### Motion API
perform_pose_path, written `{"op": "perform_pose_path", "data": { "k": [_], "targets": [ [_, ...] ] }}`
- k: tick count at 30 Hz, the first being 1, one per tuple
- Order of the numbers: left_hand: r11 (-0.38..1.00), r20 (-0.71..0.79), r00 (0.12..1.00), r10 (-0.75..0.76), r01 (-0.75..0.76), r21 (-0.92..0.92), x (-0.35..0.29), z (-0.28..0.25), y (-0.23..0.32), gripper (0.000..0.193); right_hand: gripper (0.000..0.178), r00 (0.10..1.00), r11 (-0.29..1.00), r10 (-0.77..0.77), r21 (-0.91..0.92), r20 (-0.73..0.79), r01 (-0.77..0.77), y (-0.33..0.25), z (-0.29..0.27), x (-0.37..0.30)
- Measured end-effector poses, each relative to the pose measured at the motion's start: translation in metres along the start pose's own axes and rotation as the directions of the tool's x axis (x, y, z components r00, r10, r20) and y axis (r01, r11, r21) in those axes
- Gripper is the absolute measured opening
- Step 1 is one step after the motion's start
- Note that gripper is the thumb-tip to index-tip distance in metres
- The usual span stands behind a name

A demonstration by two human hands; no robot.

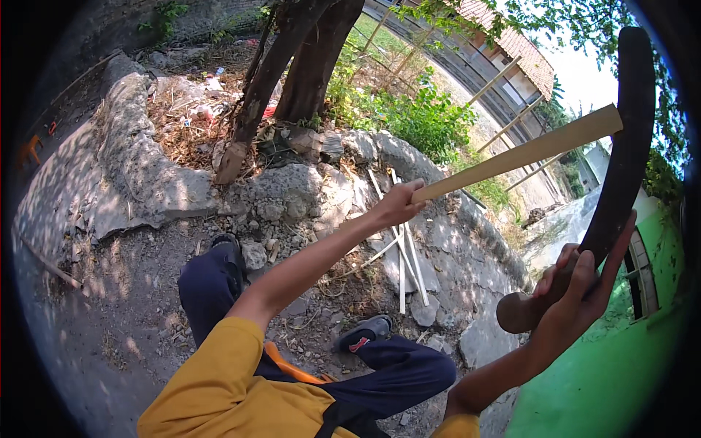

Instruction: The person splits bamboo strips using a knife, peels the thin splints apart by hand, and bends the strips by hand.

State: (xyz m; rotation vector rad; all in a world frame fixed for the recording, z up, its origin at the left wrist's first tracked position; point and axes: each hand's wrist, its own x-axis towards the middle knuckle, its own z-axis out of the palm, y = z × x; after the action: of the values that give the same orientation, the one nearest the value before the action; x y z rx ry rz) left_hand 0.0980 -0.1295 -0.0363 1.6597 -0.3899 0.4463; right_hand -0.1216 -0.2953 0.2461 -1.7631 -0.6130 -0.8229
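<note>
While the left hand point(398, 204) clasps a pale split bamboo strip point(522, 153), the right hand point(573, 288) grips a dark curved wooden-handled blade point(621, 168).

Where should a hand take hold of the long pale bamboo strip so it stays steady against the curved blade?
Grip the long pale bamboo strip at its near end, wrapping from below as the left hand does. The far end meets the dark curved blade held in the right hand, so a grip there would probably sit too close to the edge.

Bamboo slat point(511, 157) in left hand point(398, 204)
</note>
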Motion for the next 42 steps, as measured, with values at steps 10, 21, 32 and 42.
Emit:
{"op": "perform_pose_path", "data": {
  "k": [10, 21, 32, 42],
  "targets": [
    [0.56, 0.194, 0.763, -0.616, 0.251, 0.79, -0.068, -0.112, -0.062, 0.148, 0.066, 0.992, 0.992, 0.1, -0.081, 0.079, -0.093, 0.063, 0.032, -0.017],
    [0.424, 0.215, 0.487, -0.847, 0.373, 0.825, -0.127, -0.225, 0.015, 0.111, 0.059, 1.0, 0.999, -0.003, -0.032, -0.005, 0.003, 0.062, 0.018, 0.0],
    [0.599, 0.079, 0.688, -0.722, 0.564, 0.569, -0.17, -0.229, 0.073, 0.091, 0.057, 0.993, 0.997, -0.045, -0.07, -0.107, 0.038, 0.045, 0.041, 0.041],
    [0.486, -0.023, 0.655, -0.756, 0.585, 0.649, -0.176, -0.219, 0.071, 0.086, 0.062, 0.997, 0.99, 0.041, -0.141, 0.064, -0.032, 0.079, 0.07, 0.036]
  ]
}}
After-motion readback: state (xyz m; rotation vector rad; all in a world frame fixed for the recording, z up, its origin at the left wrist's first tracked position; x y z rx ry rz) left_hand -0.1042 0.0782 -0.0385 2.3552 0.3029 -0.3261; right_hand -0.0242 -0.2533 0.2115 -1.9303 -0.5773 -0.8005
